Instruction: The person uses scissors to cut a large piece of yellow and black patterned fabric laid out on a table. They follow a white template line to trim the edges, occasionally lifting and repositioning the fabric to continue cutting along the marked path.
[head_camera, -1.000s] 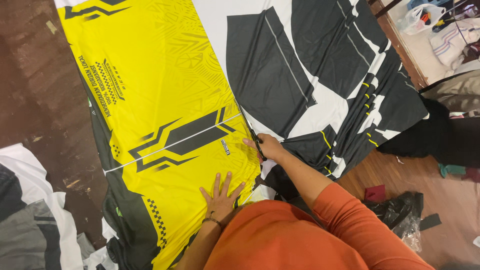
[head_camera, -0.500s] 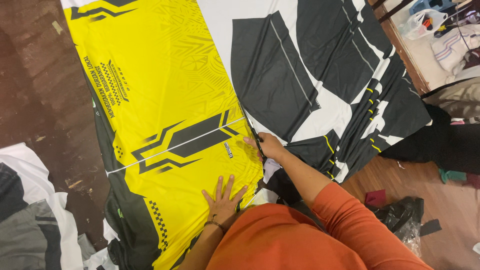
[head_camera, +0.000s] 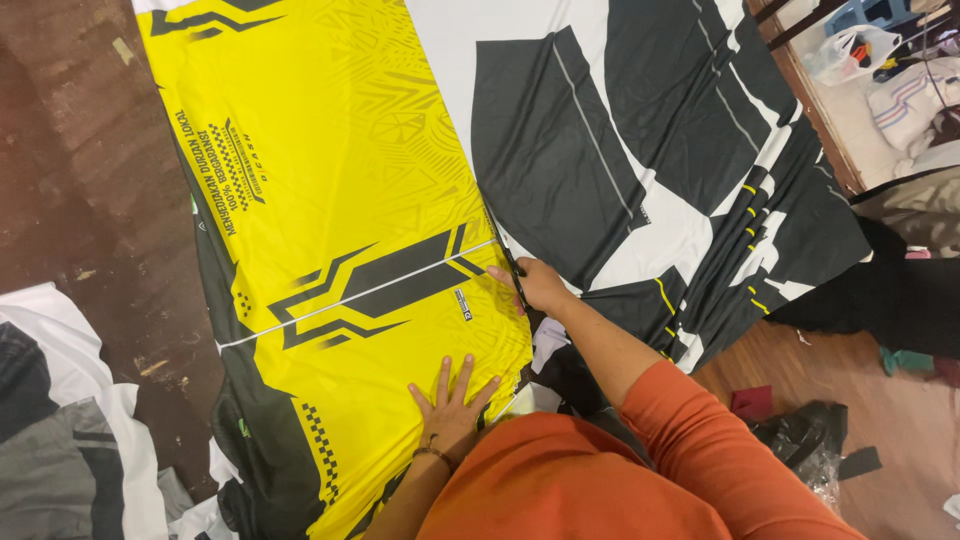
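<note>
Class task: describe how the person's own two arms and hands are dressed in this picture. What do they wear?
Both hands are bare, without gloves. The left hand has a thin dark band at the wrist. The right hand has a bare forearm, with an orange sleeve covering the upper arm.

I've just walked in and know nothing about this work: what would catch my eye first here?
The bright yellow printed cloth spread across the middle, beside black-and-white cloth on the right. The left hand lies flat on the yellow cloth near its lower edge, while the right hand holds a dark tool, likely scissors, at the yellow cloth's right edge.
</note>
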